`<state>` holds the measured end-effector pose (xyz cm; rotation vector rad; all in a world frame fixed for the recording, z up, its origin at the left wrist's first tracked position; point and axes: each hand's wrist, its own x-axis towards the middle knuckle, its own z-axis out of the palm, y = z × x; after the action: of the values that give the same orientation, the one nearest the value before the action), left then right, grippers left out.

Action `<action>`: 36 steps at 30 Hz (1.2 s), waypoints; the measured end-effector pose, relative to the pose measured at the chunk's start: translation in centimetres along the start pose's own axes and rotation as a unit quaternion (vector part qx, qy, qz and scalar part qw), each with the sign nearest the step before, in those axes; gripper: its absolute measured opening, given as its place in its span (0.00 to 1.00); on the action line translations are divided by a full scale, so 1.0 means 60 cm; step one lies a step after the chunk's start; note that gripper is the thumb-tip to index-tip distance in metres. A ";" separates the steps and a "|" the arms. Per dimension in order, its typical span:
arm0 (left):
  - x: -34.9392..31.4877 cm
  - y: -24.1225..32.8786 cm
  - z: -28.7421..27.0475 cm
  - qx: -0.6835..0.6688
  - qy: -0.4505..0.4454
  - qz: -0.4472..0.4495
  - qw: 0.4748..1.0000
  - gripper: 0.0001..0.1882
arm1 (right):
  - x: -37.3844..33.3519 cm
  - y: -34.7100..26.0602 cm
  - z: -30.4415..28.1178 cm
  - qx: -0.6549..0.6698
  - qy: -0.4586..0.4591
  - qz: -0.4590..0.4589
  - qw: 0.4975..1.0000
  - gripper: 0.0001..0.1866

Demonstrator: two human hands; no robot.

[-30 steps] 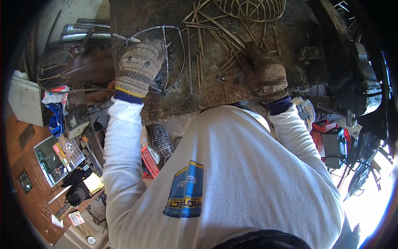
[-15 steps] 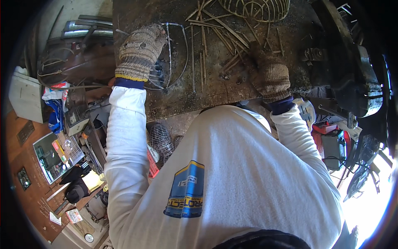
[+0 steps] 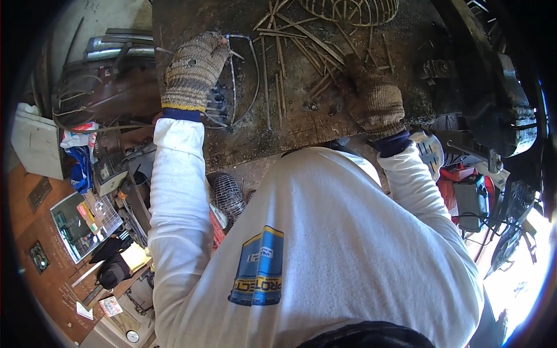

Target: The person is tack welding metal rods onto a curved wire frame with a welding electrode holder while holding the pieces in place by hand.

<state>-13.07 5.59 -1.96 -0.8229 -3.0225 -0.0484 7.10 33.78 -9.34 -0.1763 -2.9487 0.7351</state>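
Note:
My left hand (image 3: 197, 66), in a brown striped knitted glove, is closed at the left side of the workbench (image 3: 313, 119). A thin metal rod (image 3: 237, 55) pokes out from its fingertips. Just beside it a D-shaped wire frame (image 3: 256, 81) lies on the bench, partly covered by the glove. My right hand (image 3: 376, 104), also gloved, rests over the bench's right part, close to a scatter of thin metal rods (image 3: 313, 43). Its dark fingers blend into the stained surface, so their grip is hard to make out.
A round wire basket-like grille (image 3: 351, 11) sits at the far edge. To the right stands a heavy dark metal machine (image 3: 510, 110). Metal tubes (image 3: 116, 49) lie left of the bench. Below the bench is a wire mesh cage (image 3: 228, 194).
The whole view has shifted slightly. The rod end at my left fingertips shows more plainly now. My right hand stays in nearly the same place.

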 end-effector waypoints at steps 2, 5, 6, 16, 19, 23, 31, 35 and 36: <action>0.001 0.004 -0.005 -0.004 -0.003 -0.002 1.000 0.23 | -0.001 0.009 0.010 0.010 0.042 -0.016 0.999 0.25; -0.003 0.005 -0.008 -0.005 -0.006 -0.006 1.000 0.23 | 0.000 -0.001 -0.003 0.032 -0.005 0.005 0.999 0.24; -0.004 0.005 -0.006 -0.004 -0.007 -0.006 1.000 0.23 | 0.000 0.001 -0.001 0.025 -0.004 0.003 1.000 0.24; 0.001 -0.003 -0.008 0.005 -0.034 0.006 0.999 0.20 | 0.000 0.003 0.004 0.002 0.010 -0.011 1.000 0.25; -0.004 -0.002 -0.004 0.076 0.009 0.030 0.997 0.19 | 0.000 0.003 0.004 -0.001 0.010 -0.010 1.000 0.25; -0.002 -0.001 -0.009 0.047 -0.002 0.037 0.998 0.18 | -0.001 0.003 0.005 -0.006 0.006 -0.006 1.000 0.25; 0.007 -0.007 -0.008 0.056 -0.004 0.064 0.996 0.17 | -0.001 0.015 0.016 -0.017 0.018 -0.015 1.000 0.25; 0.015 -0.021 -0.003 0.073 0.008 0.086 0.994 0.16 | -0.002 0.014 0.013 -0.012 0.021 -0.020 0.999 0.24; 0.016 -0.023 -0.004 0.071 0.012 0.107 0.992 0.16 | -0.002 0.012 0.011 -0.008 0.017 -0.021 1.000 0.24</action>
<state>-14.58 4.84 -1.72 -1.1145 -2.8546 0.1562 7.22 34.08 -10.25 -0.1274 -2.9170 0.6965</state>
